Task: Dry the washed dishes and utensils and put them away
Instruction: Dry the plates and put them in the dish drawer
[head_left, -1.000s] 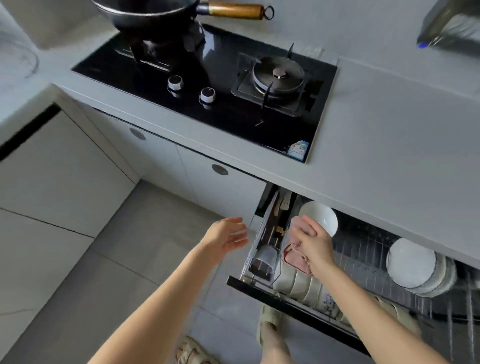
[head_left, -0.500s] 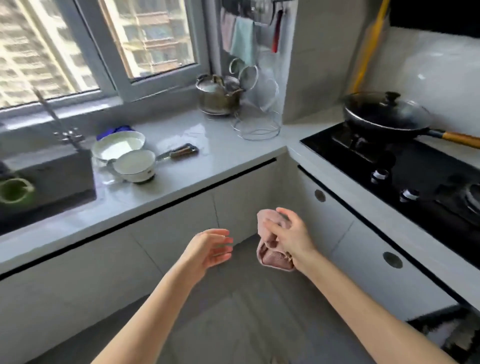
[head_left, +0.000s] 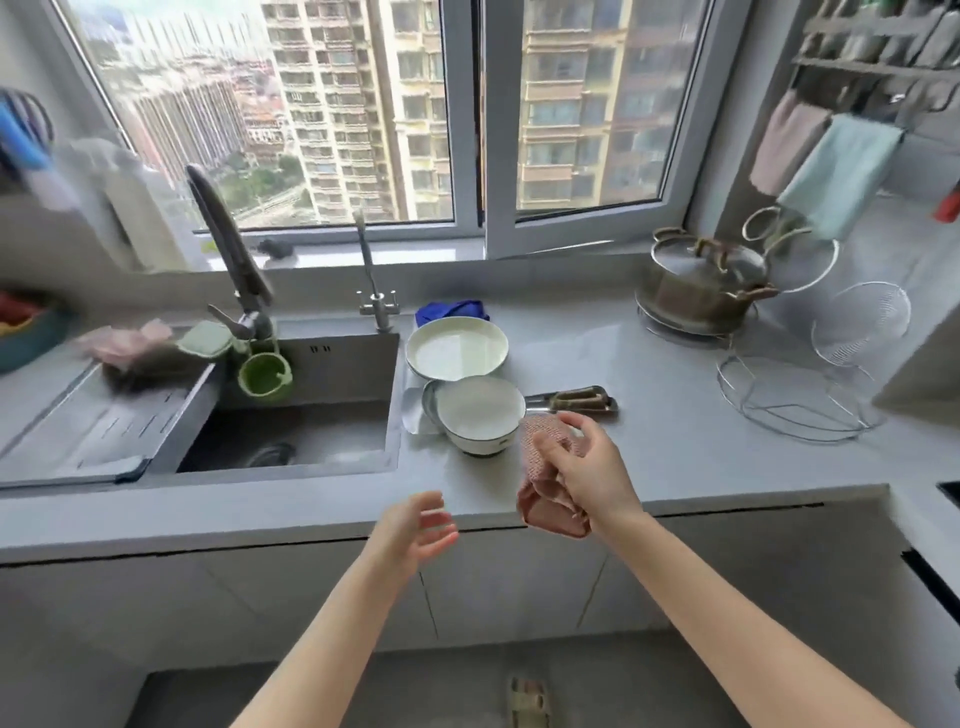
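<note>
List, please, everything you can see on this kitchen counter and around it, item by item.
plate: one, white, counter right of sink
bowl: one, white, in front of plate
knife: one, steel, handle showing right of bowl
rag: one, blue, behind plate
lidded pot: one, steel, counter's right end
taps: two, grey, behind sink
towels: two, pink and teal, hanging upper right
cloth: one, pink, in right grip
left grip: one, open, above counter edge
right grip: one, holding cloth
</note>
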